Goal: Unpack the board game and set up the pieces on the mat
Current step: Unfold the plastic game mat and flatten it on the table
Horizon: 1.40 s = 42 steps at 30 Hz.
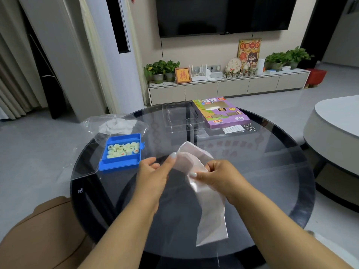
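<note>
Over the near middle of the table point(252, 171), I hold the folded mat point(202, 183) up off the glass. My left hand point(153, 171) pinches its upper fold between thumb and fingers; my right hand point(215, 175) pinches its edge, the loose end hanging toward me. Unfolding looks to be the step in hand. Next I would need to pull the folds apart and lay it flat. Toward the left edge sits the open blue case point(121, 152) of pieces point(123, 149); the box point(221, 111) lies at the far edge.
</note>
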Motion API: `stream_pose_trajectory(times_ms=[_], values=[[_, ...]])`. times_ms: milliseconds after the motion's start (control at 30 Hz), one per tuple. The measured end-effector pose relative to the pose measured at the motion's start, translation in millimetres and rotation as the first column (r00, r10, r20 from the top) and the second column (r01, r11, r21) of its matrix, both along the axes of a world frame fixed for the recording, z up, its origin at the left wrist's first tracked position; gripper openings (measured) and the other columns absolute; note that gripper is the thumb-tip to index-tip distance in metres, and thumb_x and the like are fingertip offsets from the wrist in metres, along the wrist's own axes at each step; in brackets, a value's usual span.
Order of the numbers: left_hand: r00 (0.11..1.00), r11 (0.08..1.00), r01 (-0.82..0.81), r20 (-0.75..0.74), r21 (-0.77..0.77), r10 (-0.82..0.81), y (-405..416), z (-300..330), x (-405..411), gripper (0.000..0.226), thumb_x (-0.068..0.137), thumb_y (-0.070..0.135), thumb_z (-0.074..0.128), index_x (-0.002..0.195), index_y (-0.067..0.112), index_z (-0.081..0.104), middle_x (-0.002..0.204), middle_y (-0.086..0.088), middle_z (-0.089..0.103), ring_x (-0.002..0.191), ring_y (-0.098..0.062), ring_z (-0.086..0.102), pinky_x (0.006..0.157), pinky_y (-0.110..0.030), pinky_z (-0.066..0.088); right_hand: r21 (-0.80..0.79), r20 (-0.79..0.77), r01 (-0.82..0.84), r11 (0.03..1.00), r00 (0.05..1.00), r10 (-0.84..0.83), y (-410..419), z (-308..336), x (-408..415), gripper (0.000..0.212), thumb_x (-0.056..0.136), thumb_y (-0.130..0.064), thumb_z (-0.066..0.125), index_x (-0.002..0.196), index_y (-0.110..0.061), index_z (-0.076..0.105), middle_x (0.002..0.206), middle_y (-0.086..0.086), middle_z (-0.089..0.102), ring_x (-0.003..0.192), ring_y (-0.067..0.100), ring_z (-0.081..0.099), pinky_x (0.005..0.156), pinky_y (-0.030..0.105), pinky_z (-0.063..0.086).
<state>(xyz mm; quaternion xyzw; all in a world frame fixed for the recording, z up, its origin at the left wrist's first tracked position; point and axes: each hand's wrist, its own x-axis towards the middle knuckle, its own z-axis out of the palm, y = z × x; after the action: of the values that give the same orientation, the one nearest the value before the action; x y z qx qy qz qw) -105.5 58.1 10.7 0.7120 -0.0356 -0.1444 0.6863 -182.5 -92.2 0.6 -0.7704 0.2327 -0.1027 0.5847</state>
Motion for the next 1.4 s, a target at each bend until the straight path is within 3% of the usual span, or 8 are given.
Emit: stream_pose_trajectory(times_ms=[267, 467, 600, 767, 933, 1033, 1233, 1400], values=[[0.982, 0.959, -0.041, 0.189, 0.279, -0.013, -17.5, -2.0, -16.7, 0.066, 0.064, 0.045, 0.083, 0.109, 0.022, 0.041, 0.097, 0.004, 0.06, 0.091, -0.015, 0.062, 0.08, -0.033, 0.053, -0.255, -0.091, -0.089, 0.963, 0.994, 0.068, 11.0, 0.4, 0.0, 0.049, 0.067, -0.039, 0.083, 0.05, -0.016, 0.043, 0.033, -0.009, 0.046, 0.038, 0.007, 0.038, 0.048, 0.022, 0.034], [0.994, 0.968, -0.008, 0.111, 0.253, -0.021, -11.8, -11.0, -6.3, 0.003, 0.078, 0.018, 0.071, 0.078, 0.017, 0.068, 0.075, -0.002, 0.071, 0.076, -0.025, 0.07, 0.073, -0.046, 0.059, -0.173, -0.035, -0.095, 0.98, 0.995, 0.09, 9.3, 4.9, -3.1, 0.056, 0.078, -0.036, 0.075, 0.05, -0.018, 0.03, 0.036, -0.011, 0.028, 0.032, 0.005, 0.028, 0.037, 0.015, 0.026], [1.0, 0.98, -0.003, 0.013, 0.199, 0.001, -4.0, -11.8, 2.3, 0.013, 0.079, 0.012, 0.071, 0.066, 0.011, 0.072, 0.069, -0.011, 0.072, 0.073, -0.031, 0.069, 0.076, -0.051, 0.058, -0.137, -0.104, -0.089, 0.987, 0.992, 0.075, 2.0, 7.6, 0.1, 0.051, 0.085, -0.036, 0.067, 0.052, -0.014, 0.036, 0.038, -0.01, 0.039, 0.032, 0.005, 0.034, 0.037, 0.013, 0.028], [0.976, 0.993, -0.047, -0.208, 0.104, 0.068, 9.5, -6.6, 12.5, 0.007, 0.082, 0.004, 0.069, 0.087, 0.0, 0.068, 0.074, -0.018, 0.071, 0.07, -0.031, 0.068, 0.069, -0.042, 0.058, 0.004, -0.12, 0.04, 0.999, 0.992, -0.039, -9.4, -4.2, 0.1, 0.051, 0.085, -0.037, 0.067, 0.056, -0.02, 0.029, 0.053, 0.0, 0.028, 0.049, 0.016, 0.023, 0.047, 0.025, 0.017], [0.947, 0.99, -0.127, -0.303, -0.063, 0.102, 13.8, -0.9, 12.8, 0.004, 0.082, -0.001, 0.067, 0.086, -0.001, 0.064, 0.077, -0.017, 0.069, 0.067, -0.027, 0.066, 0.061, -0.035, 0.056, -0.38, -0.368, -0.034, 0.924, 0.923, -0.117, -19.8, -4.3, -1.7, 0.045, 0.089, -0.046, 0.058, 0.061, -0.015, 0.039, 0.057, 0.002, 0.044, 0.053, 0.019, 0.039, 0.051, 0.027, 0.027], [0.96, 0.989, -0.135, -0.254, -0.057, 0.117, 12.9, -2.3, 13.3, 0.009, 0.08, 0.005, 0.073, 0.084, 0.003, 0.066, 0.085, -0.017, 0.071, 0.078, -0.03, 0.069, 0.07, -0.04, 0.058, -0.582, -0.164, 0.078, 0.809, 0.964, -0.211, -9.9, 10.5, -3.8, 0.032, 0.087, -0.05, 0.057, 0.078, -0.02, 0.049, 0.071, -0.007, 0.053, 0.069, 0.016, 0.052, 0.056, 0.028, 0.035], [0.998, 0.996, -0.066, 0.004, 0.061, 0.066, 2.7, 1.0, 3.6, 0.026, 0.074, 0.026, 0.08, 0.068, 0.005, 0.066, 0.069, -0.012, 0.071, 0.064, -0.027, 0.068, 0.066, -0.038, 0.059, -0.086, 0.057, -0.115, 0.99, 0.991, 0.12, 24.7, 37.7, 7.7, 0.047, 0.084, -0.053, 0.059, 0.083, -0.006, 0.057, 0.068, 0.0, 0.061, 0.062, 0.013, 0.058, 0.059, 0.03, 0.05], [1.0, 0.999, 0.005, -0.026, 0.048, -0.003, -4.8, -2.5, -2.6, 0.033, 0.074, 0.032, 0.079, 0.061, 0.01, 0.058, 0.063, -0.011, 0.063, 0.064, -0.026, 0.06, 0.077, -0.047, 0.056, 0.255, 0.071, -0.065, 0.965, 0.996, 0.048, 38.0, 26.7, 20.6, 0.047, 0.079, -0.056, 0.065, 0.079, -0.012, 0.048, 0.071, 0.01, 0.051, 0.064, 0.022, 0.05, 0.056, 0.03, 0.049]])
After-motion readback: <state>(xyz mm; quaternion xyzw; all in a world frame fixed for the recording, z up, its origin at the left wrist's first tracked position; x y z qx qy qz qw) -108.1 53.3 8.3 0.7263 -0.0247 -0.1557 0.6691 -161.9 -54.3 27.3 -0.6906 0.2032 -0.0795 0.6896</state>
